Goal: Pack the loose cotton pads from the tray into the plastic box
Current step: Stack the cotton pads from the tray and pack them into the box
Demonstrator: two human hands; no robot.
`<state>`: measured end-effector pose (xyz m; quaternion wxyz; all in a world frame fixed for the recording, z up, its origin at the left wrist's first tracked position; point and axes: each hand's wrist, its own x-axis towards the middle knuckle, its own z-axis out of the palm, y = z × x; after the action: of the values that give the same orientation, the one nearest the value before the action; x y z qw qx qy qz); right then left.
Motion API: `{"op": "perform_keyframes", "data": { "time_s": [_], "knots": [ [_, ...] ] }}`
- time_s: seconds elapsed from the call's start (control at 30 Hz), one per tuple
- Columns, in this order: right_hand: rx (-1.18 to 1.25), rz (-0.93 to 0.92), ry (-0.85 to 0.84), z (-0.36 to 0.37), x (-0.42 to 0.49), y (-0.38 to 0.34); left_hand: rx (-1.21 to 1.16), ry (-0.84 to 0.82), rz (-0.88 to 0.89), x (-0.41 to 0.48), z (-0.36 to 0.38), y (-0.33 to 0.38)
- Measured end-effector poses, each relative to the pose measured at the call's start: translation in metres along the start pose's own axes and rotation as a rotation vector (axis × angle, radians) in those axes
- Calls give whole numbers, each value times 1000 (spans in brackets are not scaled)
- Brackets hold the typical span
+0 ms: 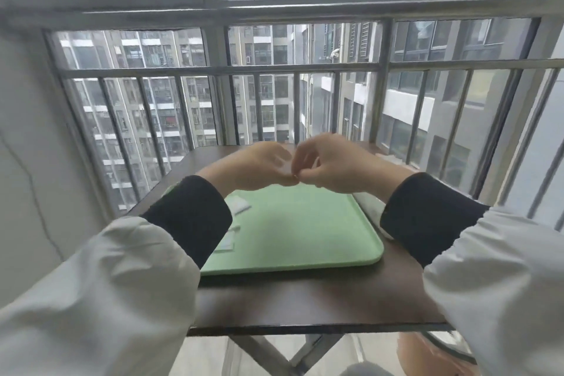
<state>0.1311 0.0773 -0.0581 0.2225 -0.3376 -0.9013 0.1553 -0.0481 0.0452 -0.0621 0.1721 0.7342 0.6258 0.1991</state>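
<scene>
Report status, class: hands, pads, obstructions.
Left hand and right hand raised over tray, fingertips meeting; grip unclear. Cotton pads on tray's left side, left sleeve partly covering them. Box not clearly seen.

Pale green tray (305, 232) flat on the dark table (305, 299), a few white cotton pads (241, 206) along its left side.

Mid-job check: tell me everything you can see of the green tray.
The tray is pale green, smooth plastic by its look, rectangular with rounded corners and a low raised rim. It lies flat on the dark brown table. A few white cotton pads lie on its left part, partly hidden by the left sleeve. The left hand and right hand meet above its far edge, apparently not touching it.
</scene>
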Motion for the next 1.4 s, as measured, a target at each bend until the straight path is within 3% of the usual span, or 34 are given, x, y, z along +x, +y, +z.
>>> {"op": "perform_keyframes", "data": {
  "time_s": [0.3,0.47,0.67,0.9,1.13,1.4],
  "knots": [
    [-71,-18,-204,70,72,-36,52,193,-311,-59,-53,-117],
    [-177,25,-299,90,102,-34,27,165,-400,-59,-47,-145],
    [-164,46,-347,107,109,-24,171,158,-343,-35,-49,-138],
    [-105,80,-350,106,102,-10,216,-18,-381,-10,-41,-132],
    [180,151,-251,94,92,8,152,99,-292,-11,-40,-143],
    [601,208,-82,89,90,7,-175,296,-103,-15,-37,-149]
  ]
}}
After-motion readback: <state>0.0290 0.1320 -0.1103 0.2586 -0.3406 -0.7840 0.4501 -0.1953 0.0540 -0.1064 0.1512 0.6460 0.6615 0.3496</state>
